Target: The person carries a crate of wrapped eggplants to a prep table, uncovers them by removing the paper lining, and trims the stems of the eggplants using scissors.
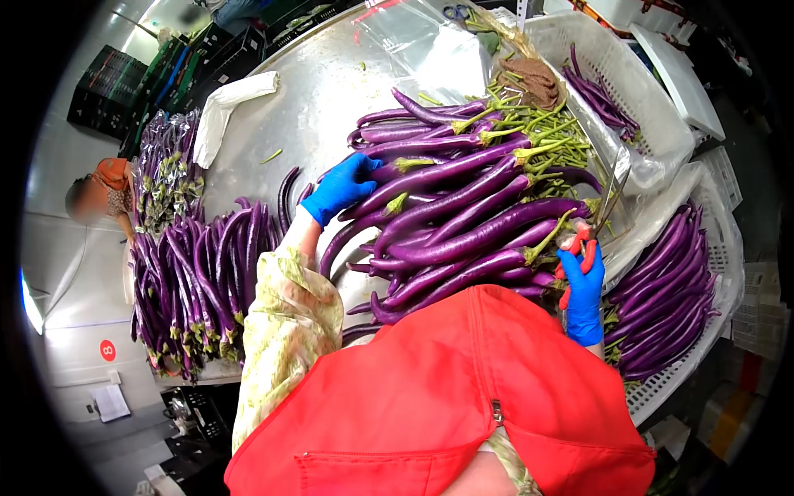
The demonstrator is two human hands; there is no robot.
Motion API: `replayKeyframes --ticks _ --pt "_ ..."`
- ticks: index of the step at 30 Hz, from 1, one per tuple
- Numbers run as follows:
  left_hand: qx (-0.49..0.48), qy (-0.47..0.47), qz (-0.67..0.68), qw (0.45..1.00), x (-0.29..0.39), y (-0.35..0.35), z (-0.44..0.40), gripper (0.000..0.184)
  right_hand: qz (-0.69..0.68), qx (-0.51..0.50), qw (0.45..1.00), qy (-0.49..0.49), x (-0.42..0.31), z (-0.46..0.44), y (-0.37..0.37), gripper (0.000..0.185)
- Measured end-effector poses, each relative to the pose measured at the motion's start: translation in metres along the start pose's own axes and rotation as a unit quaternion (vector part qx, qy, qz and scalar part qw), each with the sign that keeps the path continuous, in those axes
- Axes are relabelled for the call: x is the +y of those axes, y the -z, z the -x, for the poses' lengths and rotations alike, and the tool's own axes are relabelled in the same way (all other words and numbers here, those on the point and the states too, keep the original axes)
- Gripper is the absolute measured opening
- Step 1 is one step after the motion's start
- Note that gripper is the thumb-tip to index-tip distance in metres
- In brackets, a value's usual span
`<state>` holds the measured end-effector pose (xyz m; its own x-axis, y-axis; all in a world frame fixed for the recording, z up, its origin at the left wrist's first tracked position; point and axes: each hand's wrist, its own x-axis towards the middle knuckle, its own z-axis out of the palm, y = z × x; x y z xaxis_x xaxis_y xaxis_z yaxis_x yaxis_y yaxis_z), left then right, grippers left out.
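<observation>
A broad heap of long purple eggplants [447, 215] lies in front of me, most with their green stem ends to the right. My left hand [341, 188], in a blue glove, is at the left side of the heap with its fingers curled over the tip of an eggplant. My right hand [584, 293], also gloved in blue, is wrapped round the red handles of scissors [590, 255]. The scissor blades point up and away, right of the stem ends. Cut green stems [562, 145] are scattered beyond the heap, beside a brown cloth [531, 81].
A lined white crate [732, 273] of eggplants stands at right, with another white crate [662, 99] behind it. More eggplants [207, 273] and bagged ones [169, 161] lie on the metal table's [314, 91] left. A person [112, 178] stands beyond them. Clear plastic bags [430, 50] lie at the back.
</observation>
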<state>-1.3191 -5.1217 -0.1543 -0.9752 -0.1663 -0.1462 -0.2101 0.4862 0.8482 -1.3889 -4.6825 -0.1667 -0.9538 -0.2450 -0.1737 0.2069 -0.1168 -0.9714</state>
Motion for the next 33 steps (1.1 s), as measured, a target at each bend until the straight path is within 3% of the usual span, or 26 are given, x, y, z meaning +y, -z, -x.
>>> replayKeyframes --ticks 1,4,6,8,10,12,14,16,18,23,30,33 --pt "0.003 0.006 0.018 1.000 0.001 0.001 0.001 0.032 -0.007 0.003 1.000 0.010 0.000 0.000 -0.001 0.045" --pt "0.168 -0.029 -0.026 0.985 0.013 0.012 0.010 0.034 -0.016 0.013 1.000 0.020 0.002 -0.001 -0.002 0.044" --pt "0.284 -0.094 0.084 0.951 0.049 0.016 0.015 0.033 -0.025 0.011 1.000 0.013 0.003 -0.001 0.002 0.043" --pt "0.254 -0.175 -0.112 0.945 0.072 0.025 0.022 0.038 -0.015 0.009 1.000 0.013 0.003 -0.002 0.000 0.052" --pt "0.185 -0.285 -0.275 0.899 0.117 0.011 0.025 0.043 0.007 0.008 1.000 0.002 0.011 -0.005 0.004 0.051" --pt "0.171 -0.345 -0.343 0.857 0.149 -0.017 0.014 0.049 0.007 -0.017 1.000 0.019 -0.004 -0.004 -0.008 0.045" --pt "0.137 -0.389 -0.263 0.872 0.167 -0.043 -0.005 0.038 0.031 -0.035 0.999 0.016 -0.005 -0.004 -0.011 0.045" --pt "0.083 -0.320 -0.357 0.873 0.183 -0.065 -0.026 0.032 0.066 -0.047 0.996 0.046 -0.008 -0.002 -0.013 0.047" --pt "0.011 -0.220 -0.378 0.899 0.149 -0.087 -0.058 0.029 0.038 -0.050 0.996 0.071 -0.007 0.000 -0.012 0.046" --pt "0.071 -0.199 -0.285 0.935 0.126 -0.106 -0.061 0.036 -0.003 -0.009 0.999 0.041 -0.005 0.007 -0.006 0.046" --pt "-0.043 -0.109 -0.291 0.950 0.141 -0.107 -0.065 0.043 0.055 -0.037 0.993 0.097 0.007 -0.004 -0.010 0.044" --pt "-0.021 -0.087 -0.287 0.954 0.150 -0.103 -0.064 0.046 0.073 -0.020 0.991 0.107 0.014 -0.004 -0.009 0.040"
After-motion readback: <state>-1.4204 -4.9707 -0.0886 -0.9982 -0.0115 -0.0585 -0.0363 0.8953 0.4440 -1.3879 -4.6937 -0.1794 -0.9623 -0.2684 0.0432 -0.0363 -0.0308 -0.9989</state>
